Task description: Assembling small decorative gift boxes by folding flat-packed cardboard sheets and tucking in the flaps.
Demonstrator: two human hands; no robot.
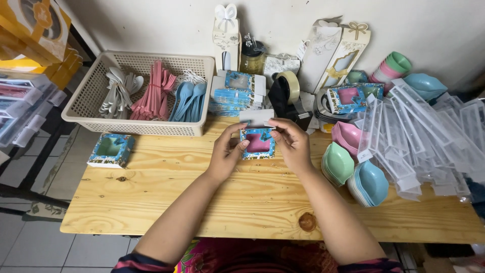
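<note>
Overhead view of a pale pine table [212,202] with visible knots and grain. The left hand [226,154] and the right hand [291,144] together hold a small blue patterned box [257,143] just above the table's middle; its windowed face shows a pink insert, and a white flap stands open at its top edge. The fingers [241,145] of the left hand are curled closed against the box's left side; those of the right hand pinch its upper right corner and the flap.

Progress, judged from the layout: the box in hand looks formed and filled but not closed. One like box with a green insert [111,150] sits at the table's left edge, apparently complete. Flat blue box blanks [230,101] lie stacked behind the hands, and much stock is unused, so most of the work appears to be left.

Materials: a beige plastic lattice basket [91,96] holds white, pink and blue plastic cutlery. To the right, nested leaf-shaped dishes in mint green [337,164], light blue [371,183] and pink [347,136] have smooth matte surfaces. Beyond them lies a heap of clear rigid plastic sleeves [419,131], glossy and angular. A tape roll on a black dispenser [288,93] stands near the wall, beside tall white gift boxes [333,50] with bows. The floor beneath is grey tile.
</note>
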